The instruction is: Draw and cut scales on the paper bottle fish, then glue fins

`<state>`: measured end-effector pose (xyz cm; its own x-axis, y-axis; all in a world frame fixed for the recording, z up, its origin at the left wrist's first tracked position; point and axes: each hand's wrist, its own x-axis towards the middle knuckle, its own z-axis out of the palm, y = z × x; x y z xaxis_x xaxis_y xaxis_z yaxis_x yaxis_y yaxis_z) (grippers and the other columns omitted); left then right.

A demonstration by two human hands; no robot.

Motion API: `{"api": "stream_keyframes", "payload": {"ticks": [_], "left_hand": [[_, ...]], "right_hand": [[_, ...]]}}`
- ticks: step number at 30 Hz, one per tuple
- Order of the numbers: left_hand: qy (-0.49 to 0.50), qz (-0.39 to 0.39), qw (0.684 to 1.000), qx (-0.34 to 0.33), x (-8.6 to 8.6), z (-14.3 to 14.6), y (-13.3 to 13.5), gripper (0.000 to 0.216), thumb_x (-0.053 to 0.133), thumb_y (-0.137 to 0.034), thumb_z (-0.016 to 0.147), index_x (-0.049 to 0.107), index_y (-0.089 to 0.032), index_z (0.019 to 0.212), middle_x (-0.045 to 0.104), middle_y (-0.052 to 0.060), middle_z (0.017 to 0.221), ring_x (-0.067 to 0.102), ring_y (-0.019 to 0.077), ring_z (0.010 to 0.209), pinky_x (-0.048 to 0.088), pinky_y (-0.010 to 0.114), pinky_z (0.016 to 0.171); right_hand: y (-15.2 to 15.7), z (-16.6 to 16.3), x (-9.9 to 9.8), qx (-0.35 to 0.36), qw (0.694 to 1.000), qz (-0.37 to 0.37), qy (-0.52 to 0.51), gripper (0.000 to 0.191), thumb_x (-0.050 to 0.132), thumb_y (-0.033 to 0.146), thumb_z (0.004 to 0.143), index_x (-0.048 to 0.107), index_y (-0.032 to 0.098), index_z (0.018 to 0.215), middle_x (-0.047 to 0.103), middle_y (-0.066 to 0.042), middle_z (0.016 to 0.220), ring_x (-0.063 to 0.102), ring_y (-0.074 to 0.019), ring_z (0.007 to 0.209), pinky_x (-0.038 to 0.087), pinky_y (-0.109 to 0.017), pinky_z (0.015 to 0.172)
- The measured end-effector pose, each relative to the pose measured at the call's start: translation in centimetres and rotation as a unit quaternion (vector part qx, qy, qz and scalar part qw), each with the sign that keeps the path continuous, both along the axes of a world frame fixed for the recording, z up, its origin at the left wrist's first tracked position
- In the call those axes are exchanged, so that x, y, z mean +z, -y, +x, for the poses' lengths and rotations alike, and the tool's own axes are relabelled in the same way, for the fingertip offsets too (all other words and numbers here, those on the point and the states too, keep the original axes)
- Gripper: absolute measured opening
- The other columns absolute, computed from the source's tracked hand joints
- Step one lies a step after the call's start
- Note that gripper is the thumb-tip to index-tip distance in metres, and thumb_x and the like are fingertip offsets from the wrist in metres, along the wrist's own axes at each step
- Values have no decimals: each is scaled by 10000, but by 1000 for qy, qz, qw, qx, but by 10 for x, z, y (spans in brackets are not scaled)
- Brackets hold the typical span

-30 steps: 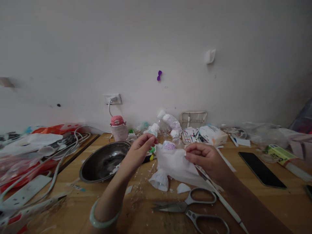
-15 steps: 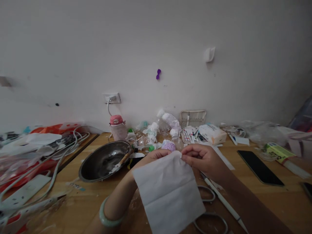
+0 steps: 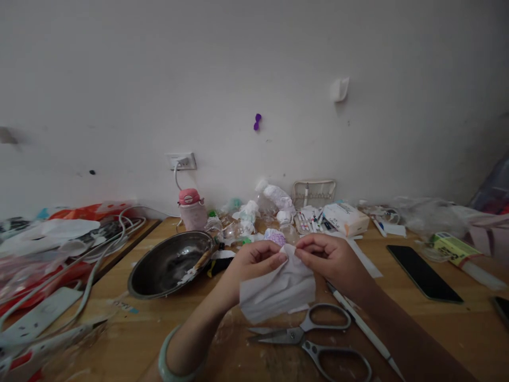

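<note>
A thin white tissue hangs from both hands over the middle of the table. My left hand pinches its upper edge between thumb and forefinger. Close beside it, my right hand pinches the same edge, with the fingertips of the two hands nearly meeting. Grey scissors lie on the wood just below the tissue, blades pointing left and slightly apart. A white pen rests beneath my right forearm.
A dark metal bowl holding a brush stands at left. Behind the hands are a pink-lidded bottle, crumpled tissue, plastic bottles, markers and a tissue pack. A phone lies at right; cables and bags crowd the left.
The tissue, spread flat and hanging low before, is now lifted and gathered shorter, uncovering the scissors' blades. My left hand has come out from behind it, its thumb now in front.
</note>
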<state>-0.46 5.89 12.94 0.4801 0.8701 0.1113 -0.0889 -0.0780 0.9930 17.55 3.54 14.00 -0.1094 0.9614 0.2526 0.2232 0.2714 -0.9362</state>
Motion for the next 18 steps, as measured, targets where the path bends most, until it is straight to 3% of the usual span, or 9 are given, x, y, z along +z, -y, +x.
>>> {"api": "stream_keyframes", "payload": {"ticks": [5, 12, 18], "left_hand": [[-11, 21, 999, 37, 1, 3, 6, 216, 722, -345, 660, 636, -164, 741, 605, -15, 682, 484, 99, 607, 367, 229, 578], [6, 25, 998, 63, 4, 7, 10, 273, 734, -397, 653, 602, -167, 718, 566, -26, 641, 462, 97, 577, 346, 224, 547], [45, 16, 998, 49, -1, 5, 12, 383, 740, -409, 702, 526, -208, 948, 503, -72, 608, 391, 77, 515, 264, 201, 492]], "right_hand": [[-2, -1, -1, 15, 999, 5, -28, 169, 655, 343, 685, 663, 182, 738, 690, -9, 650, 606, -131, 586, 475, -232, 558], [-2, -2, -5, 24, 998, 38, -35, 228, 644, 324, 711, 747, 198, 870, 653, -9, 653, 534, -120, 579, 434, -230, 530], [-2, -3, -8, 18, 998, 49, -25, 234, 627, 321, 713, 756, 199, 866, 640, -18, 663, 514, -125, 585, 420, -239, 529]]}}
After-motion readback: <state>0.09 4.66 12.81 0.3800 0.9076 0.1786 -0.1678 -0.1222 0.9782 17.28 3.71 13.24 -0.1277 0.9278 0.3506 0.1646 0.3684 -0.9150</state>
